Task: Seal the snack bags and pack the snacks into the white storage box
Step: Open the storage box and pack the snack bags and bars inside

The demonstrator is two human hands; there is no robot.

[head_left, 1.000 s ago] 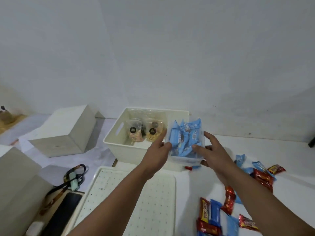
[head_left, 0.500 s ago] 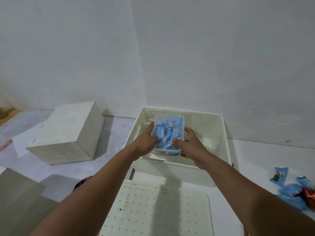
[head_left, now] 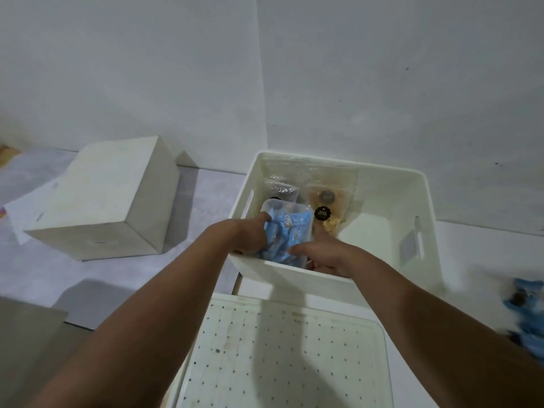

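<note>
A person's left hand point(head_left: 248, 235) and right hand point(head_left: 322, 253) grasp opposite sides of a clear tub point(head_left: 287, 231) of blue snack packets, low inside the white storage box point(head_left: 332, 278) at its 9 o'clock side, beside two sealed snack bags point(head_left: 325, 201). The tub looks light, stiff and slick, so its side walls seem safest to hold.

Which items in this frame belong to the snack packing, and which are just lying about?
Part of the job:
white storage box
clear tub of blue snack packets
sealed snack bags
loose blue packets
left hand
right hand

Lying about:
closed pale box
perforated white tray
</note>
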